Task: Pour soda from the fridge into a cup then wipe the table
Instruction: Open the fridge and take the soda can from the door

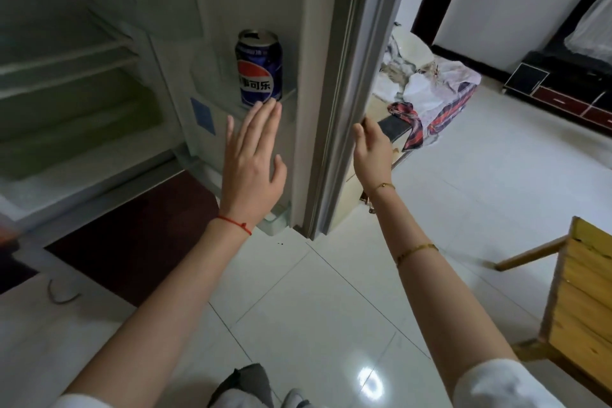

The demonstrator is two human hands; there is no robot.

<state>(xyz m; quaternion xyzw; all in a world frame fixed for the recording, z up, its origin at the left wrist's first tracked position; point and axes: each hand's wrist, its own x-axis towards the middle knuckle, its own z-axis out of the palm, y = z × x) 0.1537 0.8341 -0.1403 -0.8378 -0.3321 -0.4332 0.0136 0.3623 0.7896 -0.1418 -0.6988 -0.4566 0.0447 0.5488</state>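
The only readable marking I find is on the soda can [259,68], which stands upright on the fridge door shelf [288,99]. Its blue side carries the round red, white and blue Pepsi emblem, and across the white band of that emblem I read the Chinese characters 可乐; the characters to their left are too blurred for me to make out. Above the emblem, a line of small print runs around the can, too small to read.

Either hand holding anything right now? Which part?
Left hand is open, holding nothing, fingertips just below the can. Right hand has its grip on the fridge door edge.
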